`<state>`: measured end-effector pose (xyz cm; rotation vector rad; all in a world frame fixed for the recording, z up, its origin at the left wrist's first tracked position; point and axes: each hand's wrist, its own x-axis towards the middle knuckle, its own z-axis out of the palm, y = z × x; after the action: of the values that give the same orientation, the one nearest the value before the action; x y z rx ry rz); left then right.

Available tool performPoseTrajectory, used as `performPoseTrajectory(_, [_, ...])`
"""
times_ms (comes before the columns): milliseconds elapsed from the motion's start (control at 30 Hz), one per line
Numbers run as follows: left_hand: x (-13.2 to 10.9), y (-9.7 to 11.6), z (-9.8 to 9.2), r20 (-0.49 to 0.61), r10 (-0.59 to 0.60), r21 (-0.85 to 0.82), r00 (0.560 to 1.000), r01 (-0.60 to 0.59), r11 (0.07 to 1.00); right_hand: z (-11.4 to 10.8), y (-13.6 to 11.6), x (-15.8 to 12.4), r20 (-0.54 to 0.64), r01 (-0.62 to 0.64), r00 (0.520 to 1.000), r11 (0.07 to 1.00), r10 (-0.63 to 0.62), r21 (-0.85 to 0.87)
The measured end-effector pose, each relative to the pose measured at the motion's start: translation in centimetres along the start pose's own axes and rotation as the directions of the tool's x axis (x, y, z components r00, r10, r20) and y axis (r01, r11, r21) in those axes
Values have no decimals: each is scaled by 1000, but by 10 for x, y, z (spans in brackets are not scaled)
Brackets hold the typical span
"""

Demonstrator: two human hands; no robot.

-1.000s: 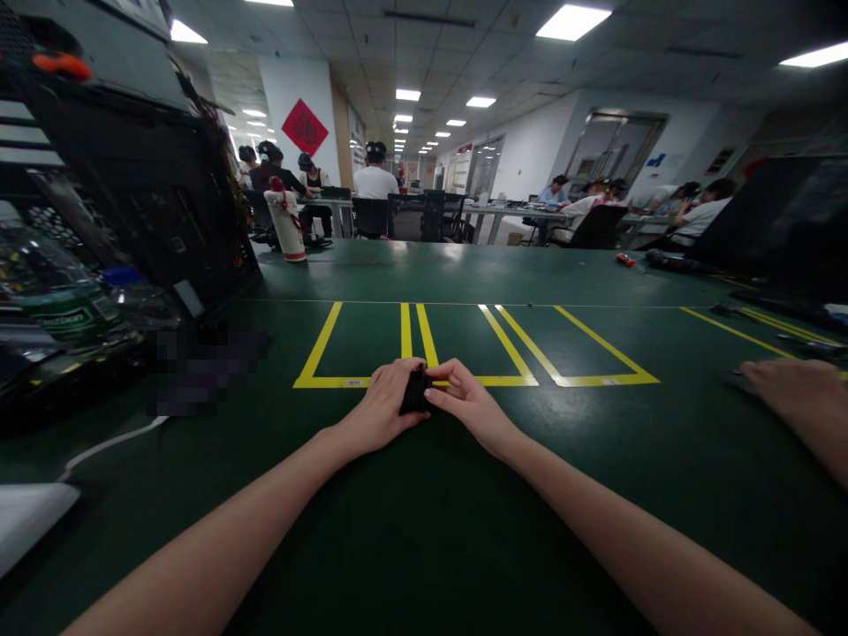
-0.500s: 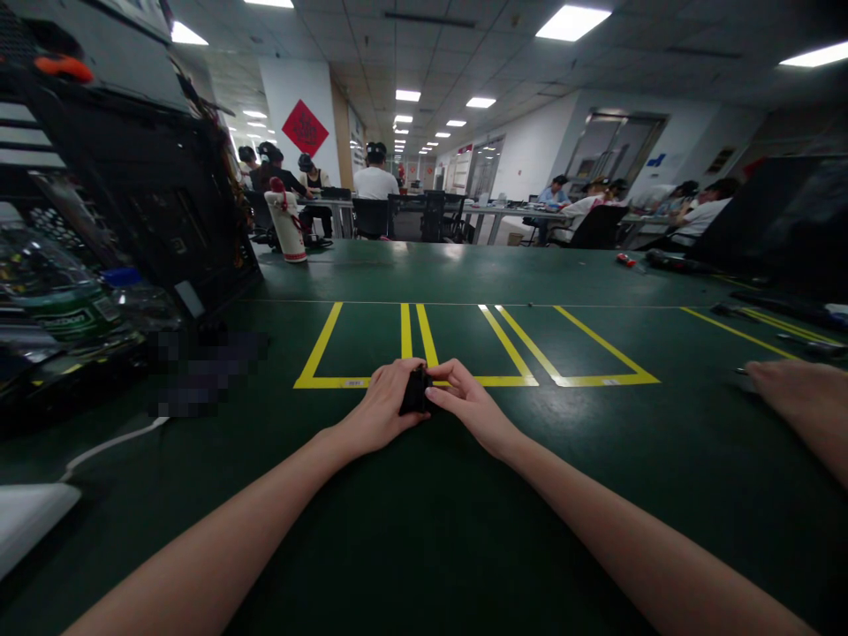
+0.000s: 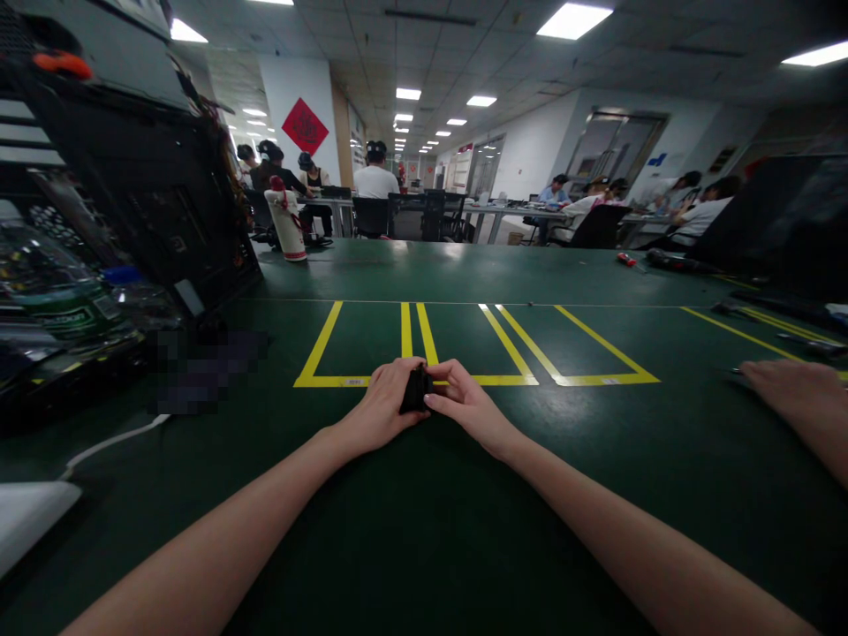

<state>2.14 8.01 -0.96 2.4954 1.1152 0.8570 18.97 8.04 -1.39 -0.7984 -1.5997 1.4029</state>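
A small black block-like object [image 3: 414,390] stands on the green table, just in front of the yellow tape line; its exact kind does not show. My left hand [image 3: 377,405] wraps round it from the left, with fingers over the top and thumb low on the near side. From the right, my right hand [image 3: 469,402] pinches at its edge with thumb and fingertips. Both hands are closed on the object and hide much of it.
Yellow tape outlines [image 3: 477,381] mark the green table [image 3: 424,530]. At left are a black computer case [image 3: 172,212], a plastic bottle [image 3: 59,300] and a white cable [image 3: 116,449]. A white bottle [image 3: 287,225] stands farther back. Another person's hand [image 3: 791,386] rests at right.
My right thumb has shifted very slightly at the black object's edge. The other person's hand at right has moved a little leftward. Otherwise my hands and the object keep their places.
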Motion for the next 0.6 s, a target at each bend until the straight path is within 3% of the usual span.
performPoseTrajectory(600, [0, 8, -8, 41, -9, -14, 999, 10, 1000, 1, -4, -2, -23, -19, 1000, 1000, 19, 10])
